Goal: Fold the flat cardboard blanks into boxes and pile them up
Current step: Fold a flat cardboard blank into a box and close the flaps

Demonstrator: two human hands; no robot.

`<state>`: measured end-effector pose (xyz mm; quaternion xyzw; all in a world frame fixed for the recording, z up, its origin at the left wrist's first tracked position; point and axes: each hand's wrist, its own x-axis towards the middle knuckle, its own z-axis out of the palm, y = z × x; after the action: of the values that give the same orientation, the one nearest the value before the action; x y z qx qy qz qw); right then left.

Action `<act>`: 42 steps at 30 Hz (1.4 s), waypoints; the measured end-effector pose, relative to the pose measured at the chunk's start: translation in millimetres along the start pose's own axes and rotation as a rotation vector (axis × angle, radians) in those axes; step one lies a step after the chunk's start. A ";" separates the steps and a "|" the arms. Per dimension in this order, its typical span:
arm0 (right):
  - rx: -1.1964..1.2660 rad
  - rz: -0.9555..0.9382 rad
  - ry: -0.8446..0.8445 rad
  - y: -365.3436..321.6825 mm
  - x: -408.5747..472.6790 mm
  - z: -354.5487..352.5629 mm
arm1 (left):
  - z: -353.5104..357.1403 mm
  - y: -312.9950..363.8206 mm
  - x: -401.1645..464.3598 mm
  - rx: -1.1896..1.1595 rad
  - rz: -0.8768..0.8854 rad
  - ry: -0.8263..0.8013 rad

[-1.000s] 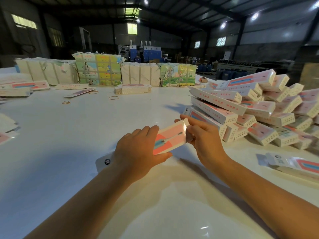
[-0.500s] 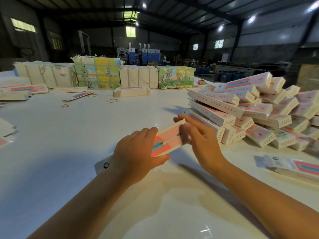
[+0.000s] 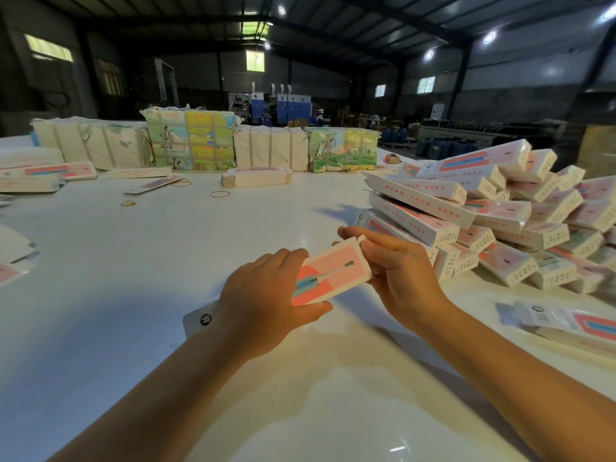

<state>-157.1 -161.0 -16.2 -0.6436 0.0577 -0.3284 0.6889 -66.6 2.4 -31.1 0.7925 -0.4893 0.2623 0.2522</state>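
I'm gripping the half-formed box (image 3: 328, 275) just above the table (image 3: 133, 295) in my left hand (image 3: 266, 301) while my right hand (image 3: 396, 271) is pinching its end flap (image 3: 361, 239), and I'm risking creasing it crooked by pushing too hard.

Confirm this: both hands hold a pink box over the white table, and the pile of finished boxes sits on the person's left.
Wrong on one count: the pile of finished boxes sits on the person's right, as the head view shows. Both the left hand and right hand do hold the pink box over the white table.
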 end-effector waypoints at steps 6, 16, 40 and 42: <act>-0.156 -0.102 0.082 3.7 -6.1 5.9 | -3.6 6.2 1.9 0.023 0.014 -0.017; -0.453 -0.229 0.106 3.5 -15.5 14.5 | -1.0 20.5 -0.5 0.036 -0.020 0.001; -0.651 -0.334 0.227 6.6 -12.7 13.3 | 12.0 12.8 4.7 0.169 -0.265 -0.037; -0.628 -0.346 0.231 6.6 -13.9 13.3 | 11.8 13.0 4.5 0.162 -0.264 -0.030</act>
<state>-158.7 -142.7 -24.9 -0.7826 0.1232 -0.4765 0.3813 -74.7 -13.3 -34.9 0.8716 -0.3619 0.2537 0.2123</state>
